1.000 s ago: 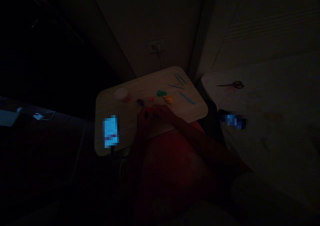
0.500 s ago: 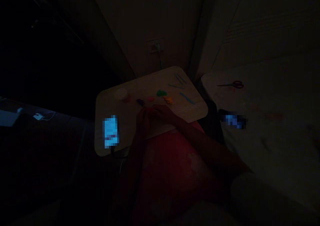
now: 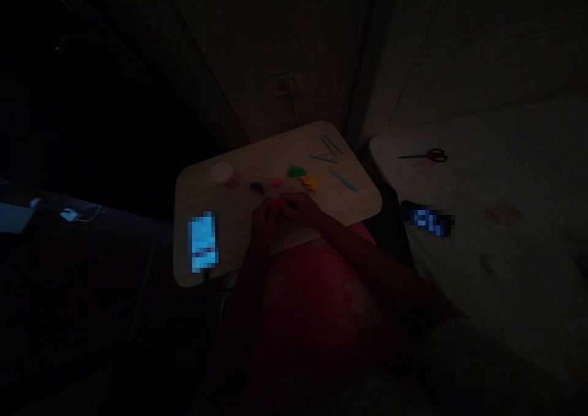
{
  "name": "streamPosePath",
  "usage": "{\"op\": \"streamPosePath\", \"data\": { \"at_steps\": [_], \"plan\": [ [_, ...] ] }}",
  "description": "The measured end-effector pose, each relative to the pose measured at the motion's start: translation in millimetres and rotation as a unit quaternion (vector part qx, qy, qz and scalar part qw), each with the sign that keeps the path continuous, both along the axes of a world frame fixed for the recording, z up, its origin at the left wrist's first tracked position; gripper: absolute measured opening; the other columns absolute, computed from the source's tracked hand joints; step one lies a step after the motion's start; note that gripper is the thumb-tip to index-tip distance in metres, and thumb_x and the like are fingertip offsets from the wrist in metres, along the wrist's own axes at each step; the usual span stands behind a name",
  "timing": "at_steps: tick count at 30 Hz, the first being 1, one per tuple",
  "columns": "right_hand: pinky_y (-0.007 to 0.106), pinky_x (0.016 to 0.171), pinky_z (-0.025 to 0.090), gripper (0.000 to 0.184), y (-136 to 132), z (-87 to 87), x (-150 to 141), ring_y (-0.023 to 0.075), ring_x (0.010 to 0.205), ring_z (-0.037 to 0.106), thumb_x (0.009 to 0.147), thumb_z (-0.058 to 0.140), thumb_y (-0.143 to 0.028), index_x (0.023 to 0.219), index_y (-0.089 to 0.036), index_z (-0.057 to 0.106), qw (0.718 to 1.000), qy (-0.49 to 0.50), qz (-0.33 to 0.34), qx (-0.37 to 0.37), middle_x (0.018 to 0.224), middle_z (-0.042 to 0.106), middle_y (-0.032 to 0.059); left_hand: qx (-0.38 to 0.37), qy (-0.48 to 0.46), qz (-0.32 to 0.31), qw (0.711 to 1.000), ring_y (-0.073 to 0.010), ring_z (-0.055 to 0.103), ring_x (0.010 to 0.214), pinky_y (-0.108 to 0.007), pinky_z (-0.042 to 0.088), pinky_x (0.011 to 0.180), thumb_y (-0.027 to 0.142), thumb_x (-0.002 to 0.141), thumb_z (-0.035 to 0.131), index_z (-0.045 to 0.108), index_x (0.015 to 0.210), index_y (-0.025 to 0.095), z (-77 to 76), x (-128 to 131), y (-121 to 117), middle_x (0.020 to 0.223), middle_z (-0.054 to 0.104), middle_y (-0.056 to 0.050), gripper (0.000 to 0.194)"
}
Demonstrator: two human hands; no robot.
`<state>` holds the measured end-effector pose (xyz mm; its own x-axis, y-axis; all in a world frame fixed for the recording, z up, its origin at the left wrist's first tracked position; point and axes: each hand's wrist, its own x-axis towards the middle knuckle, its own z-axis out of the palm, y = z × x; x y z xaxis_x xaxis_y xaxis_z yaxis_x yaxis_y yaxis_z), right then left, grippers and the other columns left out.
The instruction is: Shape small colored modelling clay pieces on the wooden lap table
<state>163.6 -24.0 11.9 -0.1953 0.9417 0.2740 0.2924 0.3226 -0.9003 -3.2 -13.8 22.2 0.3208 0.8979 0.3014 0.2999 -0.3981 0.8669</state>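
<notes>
In the dim head view, a small lump of red modelling clay is pinched between my two hands, just above the near side of the small wooden table. My left hand is closed on its left side. My right hand grips it from the right with bent fingers. Beyond my hands lie a dark purple lump, a pink lump, a green lump and an orange-yellow piece. Darkness hides the fingertips and the red clay's exact shape.
A blue strip and several thin sticks lie at the table's right. A round pale tub stands at the back left, a lit phone at the front left. Scissors and another phone rest on the pale surface beside it.
My hands have shifted very slightly, and the fingers have changed position a little around the red clay. The other things lie where they were.
</notes>
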Motion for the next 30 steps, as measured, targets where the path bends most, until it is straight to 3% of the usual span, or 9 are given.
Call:
{"op": "streamPosePath", "data": {
  "at_steps": [9, 13, 18, 30],
  "plan": [
    [0.027, 0.066, 0.035, 0.022, 0, -1.0, -2, 0.0133, 0.068, 0.046, 0.091, 0.058, -0.035, 0.077, -0.018, 0.059, 1.0, -0.005, -0.017, -0.001, 0.07, 0.057, -0.0013, -0.002, 0.015, 0.009, 1.0, -0.0187, 0.057, 0.069, -0.03, 0.041, 0.066, 0.06, 0.101, 0.054, 0.066, 0.082, 0.021, 5.5, 2, -2, 0.074, 0.064, -0.002, 0.045],
    [0.028, 0.072, 0.041, 0.027, 0, -0.8, -2, 0.0154, 0.075, 0.055, 0.099, 0.055, -0.038, 0.086, -0.017, 0.065, 1.0, -0.006, -0.006, 0.003, 0.08, 0.067, 0.0021, -0.01, -0.003, 0.041, 0.999, -0.0179, 0.055, 0.069, -0.029, 0.04, 0.066, 0.059, 0.101, 0.054, 0.064, 0.08, 0.021, 1.4, 1, -1, 0.073, 0.062, -0.001, 0.044],
    [0.029, 0.076, 0.042, 0.034, -1, 0.7, -1, 0.0176, 0.08, 0.059, 0.101, 0.054, -0.045, 0.093, -0.016, 0.069, 1.0, 0.014, 0.014, -0.009, 0.085, 0.068, 0.0039, -0.008, -0.022, 0.071, 0.997, -0.0176, 0.055, 0.072, -0.029, 0.042, 0.069, 0.059, 0.101, 0.054, 0.064, 0.081, 0.021, -2.3, 0, 1, 0.076, 0.063, -0.001, 0.044],
    [0.028, 0.069, 0.037, 0.039, -1, 1.0, -4, 0.0149, 0.072, 0.049, 0.101, 0.053, -0.052, 0.082, -0.019, 0.059, 1.0, 0.008, 0.01, -0.025, 0.075, 0.06, 0.0, -0.012, -0.047, 0.065, 0.997, -0.0197, 0.061, 0.076, -0.032, 0.049, 0.074, 0.067, 0.101, 0.045, 0.069, 0.084, 0.02, -8.7, -3, 4, 0.081, 0.069, -0.005, 0.056]
  ]
}}
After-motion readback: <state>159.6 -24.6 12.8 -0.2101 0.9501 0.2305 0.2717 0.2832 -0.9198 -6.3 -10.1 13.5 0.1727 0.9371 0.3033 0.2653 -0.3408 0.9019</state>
